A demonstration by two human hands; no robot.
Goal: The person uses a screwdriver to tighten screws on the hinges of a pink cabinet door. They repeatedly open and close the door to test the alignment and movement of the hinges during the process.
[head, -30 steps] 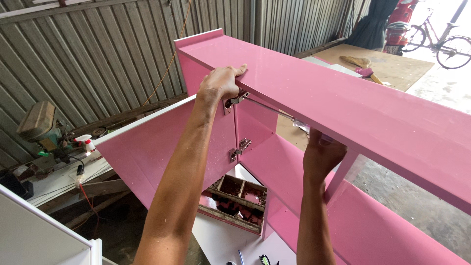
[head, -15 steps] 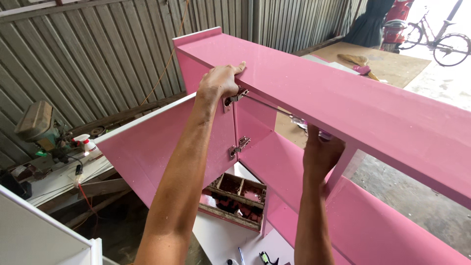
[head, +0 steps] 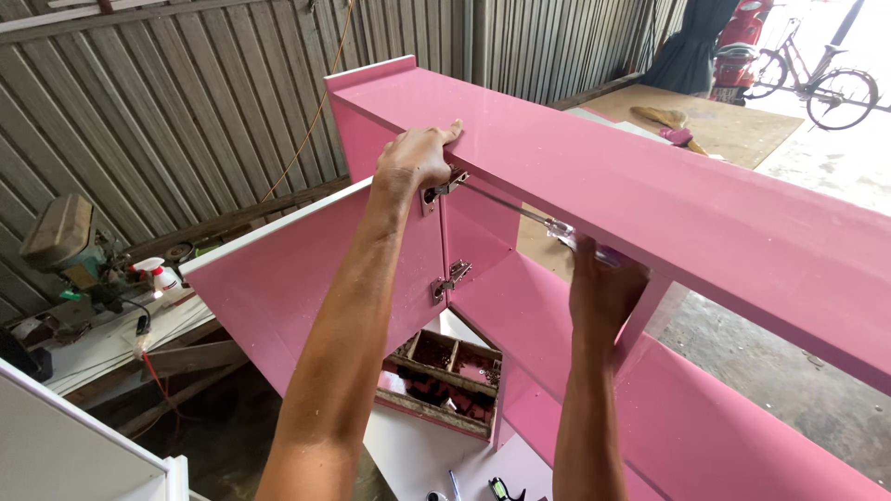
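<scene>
A pink cabinet stands in front of me with its door swung open to the left. My left hand rests on the cabinet's top front edge, just above the upper metal hinge. Inside the cabinet, my right hand grips a screwdriver whose long shaft reaches left to the upper hinge. A lower hinge joins the door further down.
A wooden tray of small parts lies below the cabinet on a white board. A machine and a spray bottle sit on a bench at left. Corrugated metal wall behind. A bicycle stands outside, far right.
My right hand has lifted slightly and brought the screwdriver up toward the upper hinge. The left hand stays on the top edge.
</scene>
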